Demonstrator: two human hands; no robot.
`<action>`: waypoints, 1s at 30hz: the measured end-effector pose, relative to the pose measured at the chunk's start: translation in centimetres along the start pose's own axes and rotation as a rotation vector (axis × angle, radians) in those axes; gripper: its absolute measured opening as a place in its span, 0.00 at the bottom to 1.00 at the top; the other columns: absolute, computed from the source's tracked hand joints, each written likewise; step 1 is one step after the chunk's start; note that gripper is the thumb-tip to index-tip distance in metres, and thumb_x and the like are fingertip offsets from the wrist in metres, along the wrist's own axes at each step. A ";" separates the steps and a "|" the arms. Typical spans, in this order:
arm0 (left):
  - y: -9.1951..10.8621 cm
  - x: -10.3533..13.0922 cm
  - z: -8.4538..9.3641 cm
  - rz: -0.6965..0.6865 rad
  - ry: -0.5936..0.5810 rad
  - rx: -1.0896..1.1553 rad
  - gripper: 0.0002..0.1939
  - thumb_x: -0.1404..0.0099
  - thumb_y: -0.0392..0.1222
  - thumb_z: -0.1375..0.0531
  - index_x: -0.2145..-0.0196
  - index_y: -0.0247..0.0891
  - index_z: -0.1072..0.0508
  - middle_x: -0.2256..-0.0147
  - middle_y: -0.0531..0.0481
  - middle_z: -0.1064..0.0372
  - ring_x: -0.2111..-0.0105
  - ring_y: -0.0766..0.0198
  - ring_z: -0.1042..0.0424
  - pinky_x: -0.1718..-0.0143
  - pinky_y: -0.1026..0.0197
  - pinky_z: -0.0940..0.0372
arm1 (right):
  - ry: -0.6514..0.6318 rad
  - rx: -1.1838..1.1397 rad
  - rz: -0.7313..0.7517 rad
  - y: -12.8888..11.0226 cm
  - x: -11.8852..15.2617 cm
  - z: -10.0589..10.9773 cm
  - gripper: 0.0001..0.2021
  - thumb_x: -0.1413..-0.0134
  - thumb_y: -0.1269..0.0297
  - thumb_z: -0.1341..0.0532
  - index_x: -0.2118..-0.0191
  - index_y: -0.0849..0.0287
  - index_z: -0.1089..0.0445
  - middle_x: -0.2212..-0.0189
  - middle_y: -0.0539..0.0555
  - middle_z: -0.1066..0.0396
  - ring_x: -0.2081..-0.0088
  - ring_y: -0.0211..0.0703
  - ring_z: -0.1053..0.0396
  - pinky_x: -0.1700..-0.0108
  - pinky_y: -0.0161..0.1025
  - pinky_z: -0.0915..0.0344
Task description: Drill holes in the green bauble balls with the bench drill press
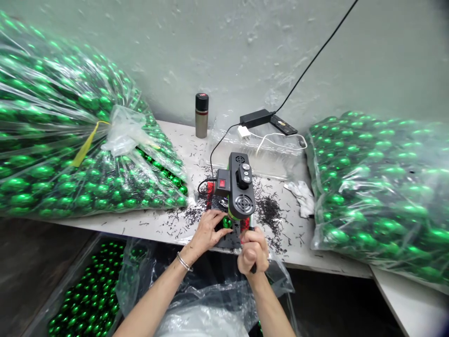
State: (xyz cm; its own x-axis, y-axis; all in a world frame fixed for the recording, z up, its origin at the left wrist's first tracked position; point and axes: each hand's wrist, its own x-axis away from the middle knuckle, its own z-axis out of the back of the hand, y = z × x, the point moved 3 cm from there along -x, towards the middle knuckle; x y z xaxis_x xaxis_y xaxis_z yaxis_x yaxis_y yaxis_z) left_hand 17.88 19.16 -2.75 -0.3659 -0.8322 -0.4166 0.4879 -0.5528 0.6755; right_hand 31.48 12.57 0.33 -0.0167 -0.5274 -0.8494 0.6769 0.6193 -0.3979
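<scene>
A small black bench machine (241,185) with a red switch and round vents stands at the table's front edge. Under its head sits a shiny green ball (227,222). My left hand (209,229), with a bracelet at the wrist, pinches this ball between thumb and fingers from the left. To the right, my right hand (253,252) is wrapped round the black handle (253,268) of the machine's lever. Black shavings (270,210) lie scattered on the table around the machine.
Big clear bags of green balls stand at left (45,154) and right (379,196). Behind are a bottle (201,116), a power adapter (256,118), cables and a phone-like black item (283,125). A white glove (302,199) lies right. More green balls (87,295) are below left.
</scene>
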 end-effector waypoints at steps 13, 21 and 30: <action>-0.5 0.0 -0.4 -0.013 0.036 0.029 0.18 0.38 0.49 0.35 0.54 0.37 0.25 0.58 0.42 0.26 0.57 0.53 0.28 0.53 0.49 0.33 | 0.099 -0.049 0.033 -1.0 -1.2 0.3 0.14 0.34 0.69 0.54 0.73 0.56 0.42 0.72 0.49 0.38 0.70 0.37 0.35 0.56 0.45 0.34; 0.1 1.4 0.3 0.034 0.115 0.005 0.20 0.39 0.51 0.34 0.53 0.39 0.30 0.58 0.44 0.27 0.57 0.53 0.28 0.55 0.50 0.35 | 0.107 -0.139 -0.241 -4.3 -8.0 3.0 0.15 0.37 0.74 0.50 0.76 0.57 0.43 0.76 0.48 0.39 0.74 0.35 0.38 0.71 0.36 0.43; 2.7 5.9 3.8 -0.015 0.139 -0.115 0.20 0.39 0.53 0.35 0.55 0.39 0.30 0.63 0.48 0.25 0.63 0.57 0.29 0.54 0.52 0.41 | 0.160 -0.154 -0.241 -4.6 -7.4 2.7 0.17 0.36 0.73 0.49 0.78 0.58 0.41 0.77 0.48 0.39 0.72 0.36 0.38 0.69 0.36 0.43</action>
State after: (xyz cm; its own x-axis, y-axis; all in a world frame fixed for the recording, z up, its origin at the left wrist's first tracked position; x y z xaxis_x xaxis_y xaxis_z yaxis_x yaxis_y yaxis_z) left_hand 13.97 12.91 -1.11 -0.2645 -0.8177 -0.5113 0.5738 -0.5596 0.5981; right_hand 30.42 12.06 9.40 -0.2866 -0.5794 -0.7630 0.5204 0.5746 -0.6317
